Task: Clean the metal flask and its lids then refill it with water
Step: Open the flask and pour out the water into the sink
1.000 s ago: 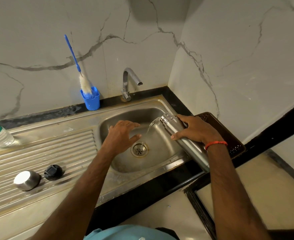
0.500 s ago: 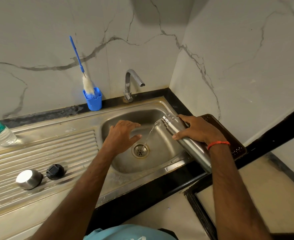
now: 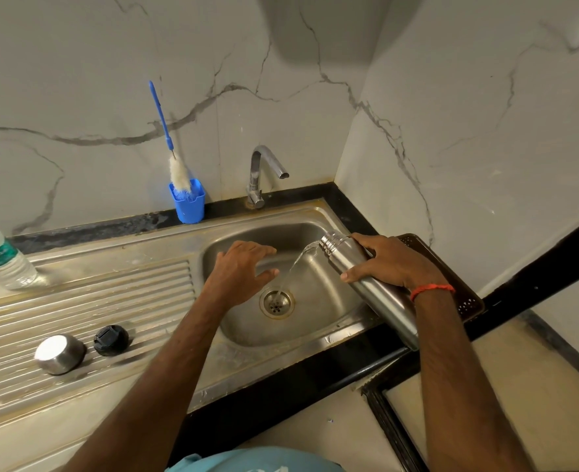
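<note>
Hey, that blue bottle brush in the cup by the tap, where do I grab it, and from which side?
Take the bottle brush by its bare blue handle, pinching from the front and lifting up, probably: the white bristles sit down in the blue cup and the handle leans back toward the wall.

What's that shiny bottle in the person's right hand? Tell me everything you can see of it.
It is a metal flask, a slim cylinder of what looks like brushed steel, with a threaded neck and no lid on. The right hand grips its upper body. It is tipped, mouth toward the left, over the sink, its base reaching past the sink's front edge. A thin stream of water runs from its mouth toward the drain. Nothing else touches it.
</note>
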Available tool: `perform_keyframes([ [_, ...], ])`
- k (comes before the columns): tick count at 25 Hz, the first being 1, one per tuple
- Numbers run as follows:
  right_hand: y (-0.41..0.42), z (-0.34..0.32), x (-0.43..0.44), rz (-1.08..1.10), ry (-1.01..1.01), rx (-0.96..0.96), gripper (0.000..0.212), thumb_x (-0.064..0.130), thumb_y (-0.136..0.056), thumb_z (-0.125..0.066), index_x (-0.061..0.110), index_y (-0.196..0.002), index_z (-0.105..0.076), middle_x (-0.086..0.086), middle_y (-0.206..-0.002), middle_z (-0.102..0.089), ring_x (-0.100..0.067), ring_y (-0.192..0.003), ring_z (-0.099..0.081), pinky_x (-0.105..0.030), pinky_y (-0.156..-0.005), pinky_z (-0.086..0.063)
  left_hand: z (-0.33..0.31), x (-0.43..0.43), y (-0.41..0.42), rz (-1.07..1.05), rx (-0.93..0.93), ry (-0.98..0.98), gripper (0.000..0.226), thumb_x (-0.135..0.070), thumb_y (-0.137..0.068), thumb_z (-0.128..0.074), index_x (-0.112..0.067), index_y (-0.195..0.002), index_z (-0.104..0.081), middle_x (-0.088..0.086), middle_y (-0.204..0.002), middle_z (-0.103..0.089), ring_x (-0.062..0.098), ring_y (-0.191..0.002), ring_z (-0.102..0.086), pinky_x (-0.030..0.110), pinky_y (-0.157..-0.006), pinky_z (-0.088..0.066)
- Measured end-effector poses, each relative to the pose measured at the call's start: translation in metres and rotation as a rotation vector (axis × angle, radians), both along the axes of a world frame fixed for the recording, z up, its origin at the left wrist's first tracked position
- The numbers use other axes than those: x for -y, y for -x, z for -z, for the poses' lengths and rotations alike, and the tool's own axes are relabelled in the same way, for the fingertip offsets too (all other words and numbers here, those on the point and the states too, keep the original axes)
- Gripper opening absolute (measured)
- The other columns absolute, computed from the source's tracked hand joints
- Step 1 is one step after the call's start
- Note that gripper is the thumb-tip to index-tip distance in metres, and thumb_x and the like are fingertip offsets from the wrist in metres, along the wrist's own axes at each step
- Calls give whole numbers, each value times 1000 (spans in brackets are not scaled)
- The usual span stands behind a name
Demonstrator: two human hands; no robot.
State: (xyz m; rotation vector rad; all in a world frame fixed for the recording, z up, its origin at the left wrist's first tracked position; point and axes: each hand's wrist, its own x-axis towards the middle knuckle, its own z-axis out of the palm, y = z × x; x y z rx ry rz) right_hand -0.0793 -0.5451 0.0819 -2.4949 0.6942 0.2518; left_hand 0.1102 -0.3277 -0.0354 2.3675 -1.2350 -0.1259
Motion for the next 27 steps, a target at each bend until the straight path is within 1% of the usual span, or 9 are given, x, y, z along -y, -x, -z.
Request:
perform_keyframes([
  [6, 0, -4, -2, -16, 14, 5, 80, 44, -77, -80, 31, -146, -41, -5, -123, -62, -10, -87, -60, -31, -77, -49, -2, -1, 2, 0, -11, 2, 54, -54, -94, -60, -34, -144, -50, -4, -148, -51, 19, -140, -38, 53, -112, -35],
  [9, -1, -5, -3, -20, 17, -1, 82, 44, -77, -80, 29, -147, -40, -5, -123, -62, -13, -89, -62, -31, -77, -50, -3, -3, 1, 4, -13, -2, 55, -55, -94, -60, -33, -144, -50, -3, -148, -51, 20, -141, -38, 56, -112, -36],
  [13, -1, -6, -4, 1, 6, -5, 87, 45, -76, -81, 29, -150, -38, -5, -129, -60, -19, -98, -62, -36, -86, -52, -2, -5, 0, 0, -15, 3, 55, -55, -94, -60, -33, -143, -50, -3, -148, -52, 19, -140, -38, 53, -113, -36],
  [16, -1, -6, -5, 13, 1, -14, 88, 44, -76, -81, 27, -150, -37, -7, -130, -60, -20, -98, -62, -34, -84, -50, 0, -5, 0, 3, -15, 3, 55, -54, -94, -61, -33, -143, -50, -3, -148, -52, 19, -140, -39, 53, -113, -36],
  [19, 0, -5, -7, 33, -6, -23, 88, 40, -78, -80, 24, -152, -35, -10, -134, -57, -21, -101, -59, -34, -86, -47, 1, -6, -1, 4, -18, -10, 55, -55, -94, -61, -33, -143, -50, -3, -148, -52, 20, -140, -39, 54, -113, -36],
  [21, -1, -3, -7, 40, -11, -32, 91, 42, -77, -80, 25, -153, -33, -9, -136, -55, -20, -102, -57, -34, -87, -47, 2, -7, -2, 8, -11, -2, 55, -55, -93, -62, -32, -143, -51, -3, -146, -54, 20, -139, -41, 54, -112, -37],
  [24, -2, 0, -4, 38, -16, -36, 91, 46, -75, -81, 27, -152, -36, -7, -133, -58, -20, -102, -60, -35, -87, -50, 3, -7, -3, 5, -3, -12, 56, -55, -93, -62, -32, -143, -51, -2, -146, -54, 20, -139, -41, 54, -112, -37],
  [27, -2, 2, -3, 35, -23, -37, 86, 46, -74, -81, 29, -148, -42, -6, -129, -60, -20, -100, -61, -35, -84, -50, 3, -8, -4, 1, -3, -14, 56, -55, -93, -62, -33, -143, -51, -2, -147, -53, 21, -139, -40, 55, -112, -37],
])
